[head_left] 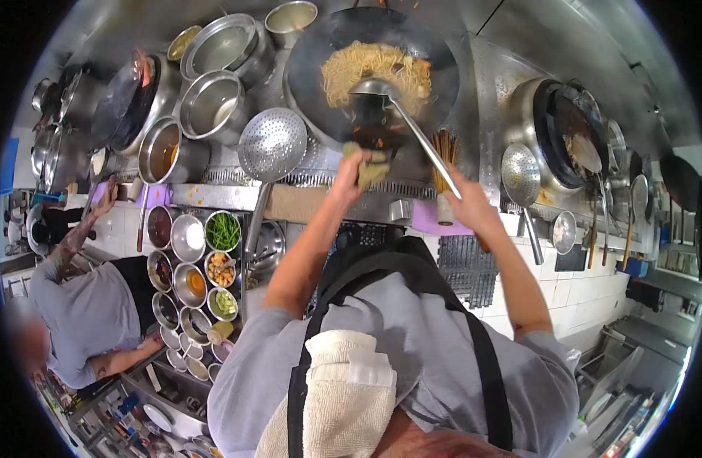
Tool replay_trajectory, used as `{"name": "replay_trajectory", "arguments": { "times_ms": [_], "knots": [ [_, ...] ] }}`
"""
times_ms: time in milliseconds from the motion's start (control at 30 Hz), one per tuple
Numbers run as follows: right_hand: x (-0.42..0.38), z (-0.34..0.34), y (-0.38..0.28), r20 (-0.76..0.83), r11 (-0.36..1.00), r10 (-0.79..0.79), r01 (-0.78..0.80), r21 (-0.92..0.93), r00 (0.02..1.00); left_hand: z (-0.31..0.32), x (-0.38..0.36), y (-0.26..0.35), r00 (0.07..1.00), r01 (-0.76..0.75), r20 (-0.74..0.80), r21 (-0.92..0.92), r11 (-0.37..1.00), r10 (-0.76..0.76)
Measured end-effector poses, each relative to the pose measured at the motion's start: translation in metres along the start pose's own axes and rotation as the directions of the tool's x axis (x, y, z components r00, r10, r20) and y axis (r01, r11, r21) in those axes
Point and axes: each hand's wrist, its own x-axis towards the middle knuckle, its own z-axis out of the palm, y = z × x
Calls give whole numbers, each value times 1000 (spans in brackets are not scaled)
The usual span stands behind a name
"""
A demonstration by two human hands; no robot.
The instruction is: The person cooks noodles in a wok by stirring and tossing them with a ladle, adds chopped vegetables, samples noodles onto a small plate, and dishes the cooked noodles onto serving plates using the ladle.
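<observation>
In the head view a dark wok sits on the range with a mass of noodles in it. My right hand is closed around the long handle of a steel ladle. The ladle's bowl lies over the noodles. At the wok's near edge, my left hand is closed on a folded yellowish cloth. Whether the cloth grips the wok's rim or a handle is hard to make out. Small orange flames or embers show near the cloth.
A perforated strainer lies left of the wok, near several steel pots. Bowls of ingredients, including chopped greens, stand at lower left. A bamboo wok brush stands at right, before another wok. A co-worker is at far left.
</observation>
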Motion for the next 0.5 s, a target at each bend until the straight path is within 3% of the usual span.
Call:
{"name": "replay_trajectory", "arguments": {
  "times_ms": [67,167,200,300,400,500],
  "knots": [
    [10,21,5,-92,998,4,-9,-61,996,-14,-29,-30,994,-57,-94,48,997,62],
    [-7,6,-5,-118,994,-37,48,94,992,-8,-60,-43,979,-187,-63,88,979,192],
    [-17,-6,-10,-33,988,50,-45,149,998,1,-64,-35,985,-137,-97,65,988,143],
    [-52,-47,-16,66,948,85,-101,301,994,30,-39,15,993,19,-117,7,1000,-18],
    [-76,-89,-25,155,984,36,-62,166,987,38,6,50,992,49,-114,-56,997,-55],
    [-54,-80,-22,156,962,217,-184,-199,964,32,27,57,988,3,-157,-93,996,-18]
  ]
}}
